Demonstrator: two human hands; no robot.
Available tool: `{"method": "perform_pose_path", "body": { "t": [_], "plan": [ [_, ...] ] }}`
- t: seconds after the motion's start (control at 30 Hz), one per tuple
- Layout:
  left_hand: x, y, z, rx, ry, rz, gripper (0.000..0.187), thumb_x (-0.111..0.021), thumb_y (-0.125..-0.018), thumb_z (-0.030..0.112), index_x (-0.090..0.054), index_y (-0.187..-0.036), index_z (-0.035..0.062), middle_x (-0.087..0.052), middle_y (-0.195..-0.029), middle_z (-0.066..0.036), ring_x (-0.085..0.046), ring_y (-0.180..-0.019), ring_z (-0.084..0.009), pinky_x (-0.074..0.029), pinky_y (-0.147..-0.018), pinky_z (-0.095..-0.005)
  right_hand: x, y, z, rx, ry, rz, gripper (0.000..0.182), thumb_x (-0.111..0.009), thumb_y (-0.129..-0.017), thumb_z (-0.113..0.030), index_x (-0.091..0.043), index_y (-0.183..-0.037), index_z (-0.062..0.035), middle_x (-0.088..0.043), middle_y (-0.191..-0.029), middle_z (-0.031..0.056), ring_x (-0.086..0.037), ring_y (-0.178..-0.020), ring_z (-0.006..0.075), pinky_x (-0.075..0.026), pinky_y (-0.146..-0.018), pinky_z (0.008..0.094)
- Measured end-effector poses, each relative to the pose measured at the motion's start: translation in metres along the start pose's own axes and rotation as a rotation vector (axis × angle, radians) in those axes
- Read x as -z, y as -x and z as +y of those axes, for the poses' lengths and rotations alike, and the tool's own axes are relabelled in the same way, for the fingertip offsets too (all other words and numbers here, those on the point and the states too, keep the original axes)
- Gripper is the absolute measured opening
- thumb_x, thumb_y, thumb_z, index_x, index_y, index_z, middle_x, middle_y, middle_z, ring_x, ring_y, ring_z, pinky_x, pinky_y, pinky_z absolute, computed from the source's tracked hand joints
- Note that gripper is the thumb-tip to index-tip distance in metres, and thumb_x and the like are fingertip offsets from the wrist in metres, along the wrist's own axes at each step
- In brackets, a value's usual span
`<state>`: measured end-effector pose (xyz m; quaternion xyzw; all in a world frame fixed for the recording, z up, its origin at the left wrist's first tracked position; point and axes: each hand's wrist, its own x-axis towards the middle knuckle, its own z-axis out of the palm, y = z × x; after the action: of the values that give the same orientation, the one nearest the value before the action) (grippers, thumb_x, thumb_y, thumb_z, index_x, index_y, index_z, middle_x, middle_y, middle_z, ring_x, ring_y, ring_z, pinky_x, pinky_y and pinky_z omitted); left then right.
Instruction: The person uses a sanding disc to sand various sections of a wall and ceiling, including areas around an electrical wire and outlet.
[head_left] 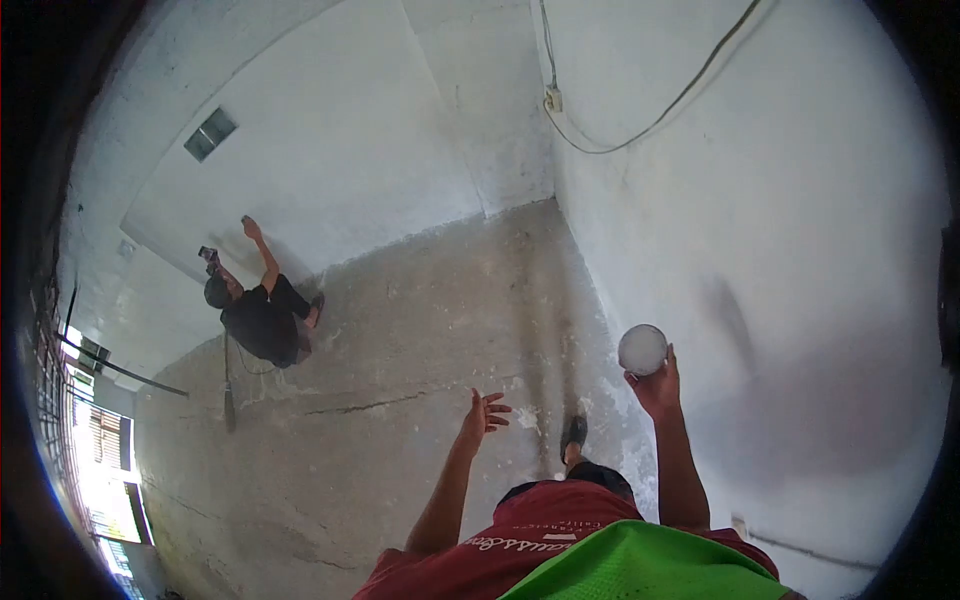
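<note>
My right hand point(657, 387) is closed on the lower edge of a round, pale grey-white disc point(642, 350) with a lighter rim; its exact kind does not show. The disc is held up close to the white wall point(800, 300) on the right, its flat face toward my view. My left hand point(484, 413) hangs in the air over the concrete floor, fingers spread, holding nothing.
A person point(262, 318) in dark clothes crouches by the far wall, a dark tool point(209, 256) at one hand. A cable point(690, 90) loops from a wall box point(553, 98). A long crack point(370, 405) crosses the floor. Barred windows point(105, 440) are at left.
</note>
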<state>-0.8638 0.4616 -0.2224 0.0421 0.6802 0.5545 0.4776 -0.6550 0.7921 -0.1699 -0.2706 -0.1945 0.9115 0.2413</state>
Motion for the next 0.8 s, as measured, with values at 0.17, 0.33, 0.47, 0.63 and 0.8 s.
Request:
{"method": "perform_pose_path", "body": {
  "t": [0.17,0.33,0.47,0.63,0.8],
  "plan": [
    [0.005,-0.06,0.07,-0.098,-0.008,-0.03,0.098,-0.012,-0.085,0.085,-0.051,-0.138,0.0119,-0.069,-0.112,-0.008,-0.067,-0.084,-0.0145,-0.044,-0.073,-0.0281,-0.033,-0.108,0.001,-0.148,0.002,-0.018,0.063,-0.051,-0.091,-0.066,-0.05,-0.131,-0.0175,-0.057,-0.124,0.0061,-0.055,-0.108,0.0246,-0.044,-0.085,0.0419],
    [0.015,-0.103,0.095,-0.079,0.24,-0.074,0.096,-0.014,-0.086,0.084,-0.052,-0.137,0.0117,-0.068,-0.112,-0.007,-0.066,-0.083,-0.0152,-0.043,-0.073,-0.0283,-0.06,-0.188,0.013,-0.228,-0.096,-0.009,0.065,-0.049,-0.091,-0.066,-0.05,-0.131,-0.0154,-0.057,-0.123,0.0095,-0.057,-0.103,0.0277,-0.047,-0.076,0.0396],
    [0.041,-0.137,0.111,-0.025,0.274,-0.011,0.096,-0.016,-0.087,0.084,-0.053,-0.136,0.0098,-0.068,-0.114,-0.009,-0.066,-0.084,-0.016,-0.042,-0.073,-0.0289,-0.078,-0.258,0.034,-0.312,-0.063,-0.039,0.067,-0.044,-0.094,-0.065,-0.049,-0.133,-0.0114,-0.058,-0.122,0.0134,-0.059,-0.1,0.0302,-0.049,-0.076,0.0389],
    [0.101,-0.21,0.138,-0.027,0.356,0.141,0.091,-0.015,-0.092,0.078,-0.054,-0.134,0.0081,-0.069,-0.113,-0.01,-0.066,-0.081,-0.0171,-0.042,-0.071,-0.0283,-0.112,-0.358,0.043,-0.308,0.103,-0.051,0.068,-0.044,-0.095,-0.065,-0.046,-0.136,-0.0107,-0.057,-0.122,0.0141,-0.061,-0.101,0.0315,-0.051,-0.079,0.0409],
    [0.164,-0.309,0.214,-0.129,0.364,0.289,0.088,-0.017,-0.094,0.076,-0.054,-0.133,0.0066,-0.069,-0.113,-0.011,-0.065,-0.081,-0.0178,-0.043,-0.065,-0.0295,-0.17,-0.454,0.04,-0.254,0.207,-0.012,0.071,-0.054,-0.091,-0.064,-0.04,-0.14,-0.0148,-0.046,-0.136,0.0103,-0.054,-0.113,0.0331,-0.049,-0.087,0.0464]
  ]
}}
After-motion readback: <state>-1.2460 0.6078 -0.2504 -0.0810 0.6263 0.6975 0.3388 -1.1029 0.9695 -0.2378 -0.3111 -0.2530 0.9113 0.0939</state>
